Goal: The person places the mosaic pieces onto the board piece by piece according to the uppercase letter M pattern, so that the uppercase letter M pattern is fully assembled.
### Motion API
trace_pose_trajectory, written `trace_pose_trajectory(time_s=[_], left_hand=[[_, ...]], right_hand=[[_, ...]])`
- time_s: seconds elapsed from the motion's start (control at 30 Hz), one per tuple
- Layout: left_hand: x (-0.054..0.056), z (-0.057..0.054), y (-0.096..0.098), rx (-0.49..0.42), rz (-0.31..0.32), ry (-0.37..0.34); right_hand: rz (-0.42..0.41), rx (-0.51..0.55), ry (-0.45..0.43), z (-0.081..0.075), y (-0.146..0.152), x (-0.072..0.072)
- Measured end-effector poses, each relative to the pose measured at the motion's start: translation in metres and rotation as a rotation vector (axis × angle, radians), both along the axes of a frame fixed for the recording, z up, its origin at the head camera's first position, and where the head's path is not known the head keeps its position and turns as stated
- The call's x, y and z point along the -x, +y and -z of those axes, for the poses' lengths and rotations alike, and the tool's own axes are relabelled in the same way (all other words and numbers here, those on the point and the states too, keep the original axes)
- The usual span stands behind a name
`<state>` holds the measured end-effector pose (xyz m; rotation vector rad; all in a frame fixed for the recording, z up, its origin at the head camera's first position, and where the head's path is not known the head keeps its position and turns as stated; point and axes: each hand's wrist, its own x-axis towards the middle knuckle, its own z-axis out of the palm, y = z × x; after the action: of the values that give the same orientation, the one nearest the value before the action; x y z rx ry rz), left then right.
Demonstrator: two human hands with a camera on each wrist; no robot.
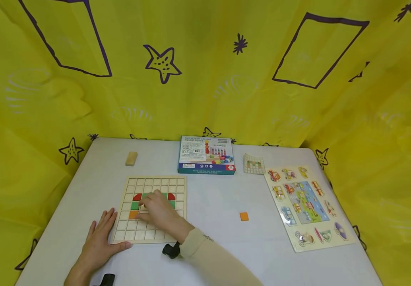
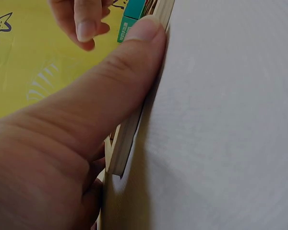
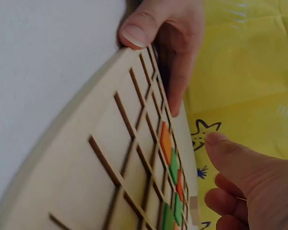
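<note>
A wooden grid board (image 1: 130,235) lies flat on the left half of the table. Colored tiles sit in some of its cells: red quarter-rounds (image 1: 137,197), green squares (image 1: 135,205) and an orange square (image 1: 133,215). My left hand (image 1: 98,246) steadies the board's near left corner, its thumb (image 2: 134,43) along the near edge and fingers spread by the left side. Above the middle of the board is my right hand (image 1: 160,212), covering several cells. Its thumb (image 3: 230,153) is extended beside loosely bent fingers, and no piece shows between them.
A loose orange tile (image 1: 244,216) lies right of the board. Behind are a small wooden block (image 1: 131,159), a boxed bead set (image 1: 206,155) and a pattern card (image 1: 254,164). A vehicle puzzle board (image 1: 309,206) lies at the right. Yellow curtain (image 1: 205,99) surrounds the table.
</note>
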<state>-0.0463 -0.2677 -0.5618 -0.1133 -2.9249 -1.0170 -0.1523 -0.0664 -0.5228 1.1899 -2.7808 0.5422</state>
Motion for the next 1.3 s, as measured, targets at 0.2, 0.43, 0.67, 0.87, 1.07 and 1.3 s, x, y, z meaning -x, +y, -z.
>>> trace_pose_trajectory(time_s=[0.2, 0.43, 0.67, 0.87, 1.07, 1.3], left_hand=[[0.001, -0.001, 0.001, 0.006, -0.004, -0.003], [0.001, -0.001, 0.001, 0.005, -0.014, -0.019], [0.000, 0.002, 0.001, 0.000, -0.018, -0.024], [0.001, 0.003, 0.001, -0.001, -0.014, 0.001], [0.002, 0.002, 0.000, 0.004, -0.010, -0.003], [0.001, 0.001, 0.002, -0.002, -0.013, -0.012]], right_hand=[[0.026, 0.031, -0.051, -0.014, 0.021, 0.004], [0.052, 0.054, -0.078, -0.027, 0.050, 0.012], [0.093, 0.090, -0.149, -0.031, 0.084, 0.017], [0.148, 0.096, -0.179, -0.029, 0.116, 0.020], [0.202, 0.127, -0.209, -0.025, 0.147, 0.020], [0.293, 0.165, -0.243, -0.019, 0.183, 0.018]])
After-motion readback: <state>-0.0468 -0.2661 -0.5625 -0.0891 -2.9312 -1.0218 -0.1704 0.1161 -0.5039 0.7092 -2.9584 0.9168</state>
